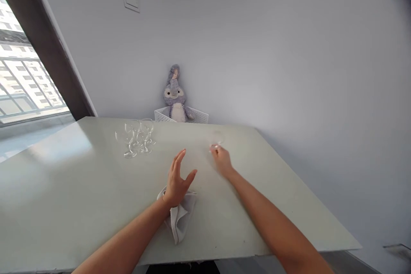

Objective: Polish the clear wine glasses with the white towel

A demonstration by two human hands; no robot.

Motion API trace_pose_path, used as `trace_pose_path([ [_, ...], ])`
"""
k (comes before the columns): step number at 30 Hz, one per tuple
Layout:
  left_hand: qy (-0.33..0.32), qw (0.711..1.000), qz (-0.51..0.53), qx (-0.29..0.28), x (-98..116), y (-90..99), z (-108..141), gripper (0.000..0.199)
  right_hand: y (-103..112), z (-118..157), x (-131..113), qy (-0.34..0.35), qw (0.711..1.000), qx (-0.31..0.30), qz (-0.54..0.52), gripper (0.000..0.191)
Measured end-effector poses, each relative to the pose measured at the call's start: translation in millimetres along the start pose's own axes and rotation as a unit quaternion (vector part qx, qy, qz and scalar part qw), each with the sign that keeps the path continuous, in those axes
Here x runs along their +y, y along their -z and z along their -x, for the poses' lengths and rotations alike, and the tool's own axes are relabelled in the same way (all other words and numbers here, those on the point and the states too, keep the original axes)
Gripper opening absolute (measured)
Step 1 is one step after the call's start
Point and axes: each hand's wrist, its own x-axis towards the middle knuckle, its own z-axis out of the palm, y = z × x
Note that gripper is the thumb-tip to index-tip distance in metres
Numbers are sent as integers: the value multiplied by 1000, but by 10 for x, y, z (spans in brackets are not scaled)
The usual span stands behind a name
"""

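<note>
My right hand is closed around the lower part of a clear stemmed glass, over the right middle of the table. The glass's bowl looks faint and smeared by motion. My left hand holds nothing, with thumb and fingers spread apart. Beneath its wrist a crumpled light grey cloth lies on the table, partly hidden by the hand. Several clear stemmed glasses stand upright in a cluster on the left side, away from both hands.
The pale, glossy table reaches back to a white wall. Behind its far edge, a grey plush toy sits in a white perforated basket. A window is at the left. The table's right edge slants beside the wall.
</note>
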Motion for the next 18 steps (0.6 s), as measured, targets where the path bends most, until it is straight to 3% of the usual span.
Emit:
trace_pose_path([
  [4,108,993,39,27,-138,-21,-53,34,213,-467,686,-140,987,62,55,34],
  [8,224,963,107,101,-267,-36,-121,22,378,-654,1173,-229,966,76,91,34],
  [12,302,922,173,167,-410,-31,-157,22,438,-669,1453,-290,948,77,108,38],
  [18,304,910,197,199,-549,-66,-125,14,453,-636,1636,-324,938,70,100,37],
])
